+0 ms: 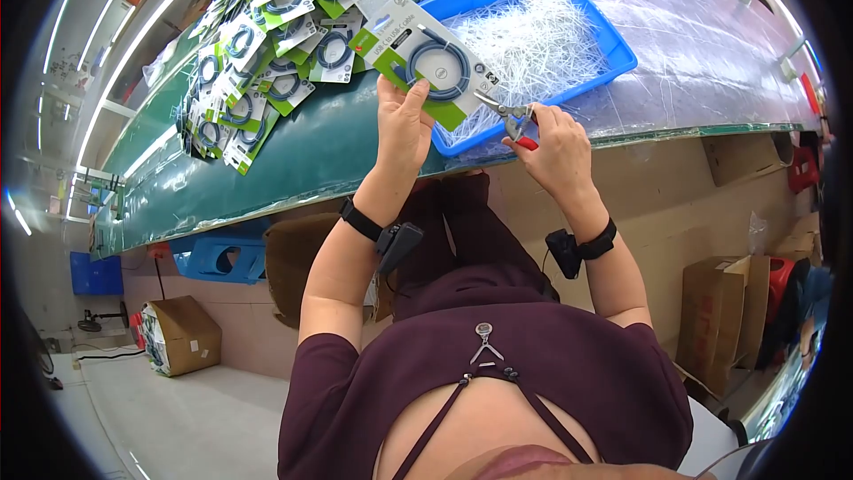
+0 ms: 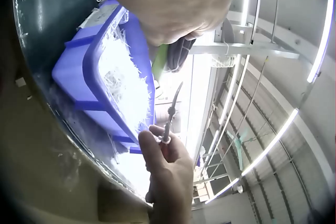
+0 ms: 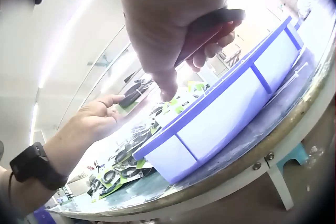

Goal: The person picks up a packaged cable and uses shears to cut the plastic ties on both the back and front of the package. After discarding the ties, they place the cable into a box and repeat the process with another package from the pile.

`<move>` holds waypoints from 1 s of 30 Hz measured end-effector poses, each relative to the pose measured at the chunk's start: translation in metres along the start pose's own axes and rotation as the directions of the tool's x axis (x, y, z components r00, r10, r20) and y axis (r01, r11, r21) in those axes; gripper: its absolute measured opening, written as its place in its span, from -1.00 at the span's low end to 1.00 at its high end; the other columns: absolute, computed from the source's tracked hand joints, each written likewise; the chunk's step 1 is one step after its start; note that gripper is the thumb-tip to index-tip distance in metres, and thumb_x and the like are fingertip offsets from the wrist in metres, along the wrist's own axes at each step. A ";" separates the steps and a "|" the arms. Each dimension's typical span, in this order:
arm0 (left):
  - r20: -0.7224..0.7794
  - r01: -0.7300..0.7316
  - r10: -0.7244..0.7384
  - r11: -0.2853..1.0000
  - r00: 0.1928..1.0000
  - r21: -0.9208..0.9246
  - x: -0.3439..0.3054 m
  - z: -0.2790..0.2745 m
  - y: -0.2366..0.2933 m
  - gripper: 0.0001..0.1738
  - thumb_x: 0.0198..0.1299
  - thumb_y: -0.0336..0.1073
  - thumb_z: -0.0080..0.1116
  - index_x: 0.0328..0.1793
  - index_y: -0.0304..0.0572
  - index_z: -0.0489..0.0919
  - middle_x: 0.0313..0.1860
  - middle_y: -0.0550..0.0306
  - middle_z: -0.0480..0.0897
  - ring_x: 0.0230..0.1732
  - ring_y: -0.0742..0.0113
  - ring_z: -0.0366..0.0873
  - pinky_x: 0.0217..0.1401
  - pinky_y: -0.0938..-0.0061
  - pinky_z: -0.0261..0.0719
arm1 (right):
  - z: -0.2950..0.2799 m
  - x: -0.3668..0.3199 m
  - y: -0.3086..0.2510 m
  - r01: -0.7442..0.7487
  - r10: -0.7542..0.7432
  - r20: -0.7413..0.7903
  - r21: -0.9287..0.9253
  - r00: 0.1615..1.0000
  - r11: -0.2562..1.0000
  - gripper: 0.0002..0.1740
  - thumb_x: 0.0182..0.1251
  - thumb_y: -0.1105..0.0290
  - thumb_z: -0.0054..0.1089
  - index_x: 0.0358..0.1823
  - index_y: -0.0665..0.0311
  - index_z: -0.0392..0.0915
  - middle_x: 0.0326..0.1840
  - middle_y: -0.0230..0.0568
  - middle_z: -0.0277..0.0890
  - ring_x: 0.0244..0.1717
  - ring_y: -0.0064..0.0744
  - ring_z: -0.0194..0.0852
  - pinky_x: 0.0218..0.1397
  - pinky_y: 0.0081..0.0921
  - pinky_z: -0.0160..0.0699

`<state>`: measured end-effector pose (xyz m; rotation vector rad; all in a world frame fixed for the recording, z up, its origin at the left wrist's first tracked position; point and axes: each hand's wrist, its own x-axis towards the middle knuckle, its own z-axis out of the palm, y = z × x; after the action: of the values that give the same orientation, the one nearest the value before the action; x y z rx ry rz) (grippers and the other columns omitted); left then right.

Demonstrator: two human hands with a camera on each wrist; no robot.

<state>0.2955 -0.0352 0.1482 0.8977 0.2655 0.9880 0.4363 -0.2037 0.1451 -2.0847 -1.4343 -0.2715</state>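
Observation:
My left hand [image 1: 406, 124] grips a carded USB cable package [image 1: 437, 64] by its lower left edge, thumb on the front. Its white and green card carries a coiled blue-grey cable and is held tilted over the blue tray [image 1: 625, 65]. In my right hand [image 1: 563, 149] is a pair of snips [image 1: 510, 112] with red handles. The metal blades point at the card's right edge and overlap it in the head view. From the left wrist, the snips' blades [image 2: 175, 102] show side-on. The right wrist view has a red handle [image 3: 203, 39] inside the right hand's grip.
Thin white shredded strips [image 1: 542, 44] fill much of the tray. A heap of similar cable packages [image 1: 284, 36] covers the table at the left. The green table edge [image 1: 293, 196] runs in front of the person. Cardboard boxes [image 1: 721, 311] stand on the floor at the right.

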 end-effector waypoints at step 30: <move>0.111 -0.159 0.140 0.970 0.984 0.184 -0.029 0.005 -0.002 -0.37 0.29 -0.61 0.04 0.43 -0.12 0.12 0.29 0.11 0.39 0.29 0.33 0.37 0.36 0.39 0.33 | -0.014 0.013 -0.004 0.098 -0.120 -0.090 -0.213 0.989 0.972 -0.37 -0.09 0.22 0.49 0.07 0.22 0.49 -0.22 -0.27 0.50 -0.16 -0.25 0.46 -0.14 -0.34 0.31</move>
<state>0.2831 -0.0618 0.1441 1.1532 0.2153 1.0670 0.4399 -0.2005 0.1642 -2.1227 -1.5157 -0.5872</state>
